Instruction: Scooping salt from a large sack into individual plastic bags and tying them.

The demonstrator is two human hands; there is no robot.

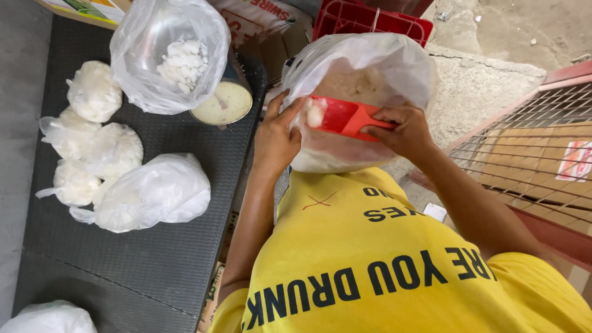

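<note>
My right hand (404, 131) grips the handle of a red plastic scoop (342, 117) that carries a small heap of white powder. My left hand (277, 137) holds the near edge of a large clear plastic bag (394, 68) of white powder, thumb by the scoop's front. The scoop sits at the bag's mouth, right in front of my yellow shirt (370, 259).
A dark woven table (154, 259) on the left bears several tied bags of white powder (151, 194), an open clear bag with white lumps (179, 58) and a round tin (225, 103). A red crate (370, 18) stands behind. A wire rack (536, 154) is at right.
</note>
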